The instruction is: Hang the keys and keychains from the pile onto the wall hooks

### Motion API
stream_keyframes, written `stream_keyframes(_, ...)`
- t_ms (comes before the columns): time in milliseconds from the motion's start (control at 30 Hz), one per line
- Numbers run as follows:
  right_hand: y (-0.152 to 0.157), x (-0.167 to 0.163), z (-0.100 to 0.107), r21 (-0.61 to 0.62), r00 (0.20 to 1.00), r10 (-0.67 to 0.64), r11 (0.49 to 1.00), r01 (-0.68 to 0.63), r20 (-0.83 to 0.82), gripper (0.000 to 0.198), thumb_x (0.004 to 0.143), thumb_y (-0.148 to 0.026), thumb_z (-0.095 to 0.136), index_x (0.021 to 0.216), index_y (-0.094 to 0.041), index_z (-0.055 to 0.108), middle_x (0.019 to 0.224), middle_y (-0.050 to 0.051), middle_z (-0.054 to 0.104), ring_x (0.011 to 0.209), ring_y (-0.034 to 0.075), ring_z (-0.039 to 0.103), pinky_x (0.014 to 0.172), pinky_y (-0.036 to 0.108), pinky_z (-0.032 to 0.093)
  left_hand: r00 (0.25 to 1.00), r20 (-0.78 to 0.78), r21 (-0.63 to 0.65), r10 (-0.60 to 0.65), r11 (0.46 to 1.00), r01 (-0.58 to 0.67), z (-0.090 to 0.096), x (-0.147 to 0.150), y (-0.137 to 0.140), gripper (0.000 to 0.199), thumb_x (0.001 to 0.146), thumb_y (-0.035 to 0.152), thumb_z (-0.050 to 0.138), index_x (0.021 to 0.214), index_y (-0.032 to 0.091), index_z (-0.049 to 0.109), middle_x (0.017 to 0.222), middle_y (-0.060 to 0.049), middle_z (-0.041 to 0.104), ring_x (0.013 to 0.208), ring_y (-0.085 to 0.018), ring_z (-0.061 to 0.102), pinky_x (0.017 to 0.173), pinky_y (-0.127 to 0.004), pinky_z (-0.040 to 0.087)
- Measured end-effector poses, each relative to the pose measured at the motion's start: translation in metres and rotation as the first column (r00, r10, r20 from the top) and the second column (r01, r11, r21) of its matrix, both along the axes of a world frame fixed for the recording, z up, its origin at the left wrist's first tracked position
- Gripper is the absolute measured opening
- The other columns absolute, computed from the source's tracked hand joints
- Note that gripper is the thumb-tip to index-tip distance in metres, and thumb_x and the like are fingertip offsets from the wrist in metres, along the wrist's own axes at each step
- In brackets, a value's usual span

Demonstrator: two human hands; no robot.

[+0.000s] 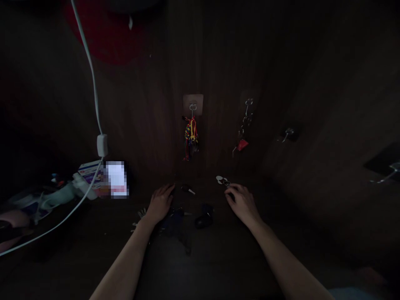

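My left hand [161, 203] rests on the dark wooden surface, fingers stretched forward and holding nothing I can see. By its wrist lies a bunch of keys [141, 214], partly hidden. A single key with a black head [188, 189] is just right of the fingertips. Between my hands lie a dark blue key bundle [177, 213] and a black key fob [203, 221]. My right hand [242, 202] has its fingers curled together at a keyring with a pale oval tag [221, 180]; the grip itself is partly hidden in the dimness.
On the back panel, one hook [193, 106] carries colourful braided cords [191, 131], another a chain with a red tag [242, 145]. A bare hook [288, 133] is on the right wall. At left, a white cable [93, 83] hangs before boxes [90, 173] and a blurred bright object [116, 179].
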State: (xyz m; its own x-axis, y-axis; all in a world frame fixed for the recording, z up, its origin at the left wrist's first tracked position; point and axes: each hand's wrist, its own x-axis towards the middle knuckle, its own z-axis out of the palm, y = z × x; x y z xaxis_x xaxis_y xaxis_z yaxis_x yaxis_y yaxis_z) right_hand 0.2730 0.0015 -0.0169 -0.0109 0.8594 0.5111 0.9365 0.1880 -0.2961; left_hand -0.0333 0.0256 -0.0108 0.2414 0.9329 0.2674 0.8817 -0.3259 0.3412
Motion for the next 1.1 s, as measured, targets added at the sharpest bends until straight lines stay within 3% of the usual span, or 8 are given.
stream_keyframes(100, -0.001, -0.001, 0.001, -0.012, 1.000, 0.000, 1.000, 0.000, -0.004, 0.013, 0.081, -0.025, 0.050, 0.080, -0.025, 0.063, 0.107, 0.006, 0.057, 0.101, 0.025, 0.050, 0.077, 0.039, 0.041, 0.999, 0.029, 0.005, -0.036, 0.999, 0.036, -0.003, -0.003, 0.002, 0.042, 0.084, 0.011, 0.041, 0.123, 0.024, 0.054, 0.131, -0.004, 0.055, 0.126, -0.024, 0.042, 0.104, -0.046, 0.032)
stream_keyframes(333, -0.003, -0.003, 0.003, -0.011, 0.999, 0.012, 1.000, -0.012, -0.033, 0.013, 0.082, -0.024, 0.050, 0.078, -0.025, 0.062, 0.106, 0.005, 0.059, 0.102, 0.025, 0.051, 0.078, 0.039, 0.041, 0.970, 0.242, 0.046, -0.031, 0.999, 0.020, 0.003, -0.006, -0.007, 0.034, 0.081, 0.016, 0.047, 0.112, 0.019, 0.061, 0.118, -0.007, 0.063, 0.109, -0.020, 0.058, 0.097, -0.037, 0.043)
stream_keyframes(467, -0.004, -0.008, 0.010, 0.050, 0.994, 0.069, 0.997, -0.065, -0.090, 0.015, 0.084, -0.023, 0.047, 0.080, -0.024, 0.061, 0.103, 0.005, 0.062, 0.100, 0.024, 0.053, 0.081, 0.041, 0.040, 0.862, 0.507, 0.090, 0.005, 0.994, -0.059, 0.021, -0.002, -0.020, 0.024, 0.084, 0.029, 0.049, 0.099, 0.022, 0.066, 0.106, -0.003, 0.068, 0.101, -0.018, 0.062, 0.092, -0.033, 0.046)
stream_keyframes(567, -0.010, -0.019, 0.020, 0.089, 0.963, 0.191, 0.980, -0.177, -0.190, 0.016, 0.087, -0.023, 0.044, 0.084, -0.024, 0.060, 0.094, 0.004, 0.065, 0.093, 0.021, 0.057, 0.083, 0.038, 0.041, 0.789, 0.614, 0.063, 0.020, 0.995, -0.074, 0.031, 0.011, -0.029, 0.021, 0.080, 0.037, 0.055, 0.085, 0.023, 0.068, 0.092, -0.002, 0.072, 0.091, -0.019, 0.065, 0.086, -0.032, 0.049)
stream_keyframes(700, -0.022, -0.041, 0.031, 0.052, 0.869, 0.396, 0.915, -0.400, -0.295, 0.016, 0.089, -0.024, 0.044, 0.092, -0.024, 0.059, 0.090, 0.002, 0.066, 0.089, 0.017, 0.059, 0.082, 0.032, 0.044, 0.782, 0.623, -0.008, -0.022, 0.999, 0.034, 0.029, 0.040, -0.041, 0.014, 0.074, 0.035, 0.062, 0.074, 0.022, 0.066, 0.079, 0.000, 0.071, 0.078, -0.019, 0.066, 0.076, -0.030, 0.052)
stream_keyframes(833, -0.031, -0.060, 0.034, -0.016, 0.792, 0.516, 0.835, -0.550, -0.328, 0.014, 0.085, -0.027, 0.052, 0.096, -0.024, 0.060, 0.095, 0.001, 0.067, 0.091, 0.017, 0.059, 0.083, 0.031, 0.044, 0.783, 0.602, 0.004, -0.154, 0.982, 0.190, 0.022, 0.063, -0.050, 0.007, 0.074, 0.027, 0.061, 0.078, 0.022, 0.063, 0.076, 0.002, 0.070, 0.075, -0.016, 0.065, 0.073, -0.027, 0.051)
stream_keyframes(967, -0.030, -0.064, 0.033, -0.045, 0.756, 0.521, 0.812, -0.583, -0.397, 0.010, 0.085, -0.025, 0.052, 0.086, -0.022, 0.062, 0.085, 0.000, 0.067, 0.083, 0.016, 0.061, 0.080, 0.029, 0.044, 0.779, 0.595, 0.028, -0.199, 0.973, 0.227, 0.020, 0.069, -0.053, 0.008, 0.077, 0.026, 0.058, 0.082, 0.022, 0.062, 0.078, 0.002, 0.069, 0.076, -0.015, 0.064, 0.073, -0.026, 0.051)
stream_keyframes(1100, -0.028, -0.061, 0.033, -0.063, 0.691, 0.501, 0.785, -0.616, -0.521, 0.010, 0.082, -0.027, 0.057, 0.088, -0.021, 0.063, 0.088, 0.001, 0.067, 0.084, 0.015, 0.062, 0.077, 0.026, 0.045, 0.772, 0.604, 0.041, -0.200, 0.975, 0.220, 0.019, 0.066, -0.052, 0.009, 0.079, 0.026, 0.055, 0.083, 0.022, 0.062, 0.078, 0.001, 0.068, 0.076, -0.016, 0.064, 0.073, -0.027, 0.051)
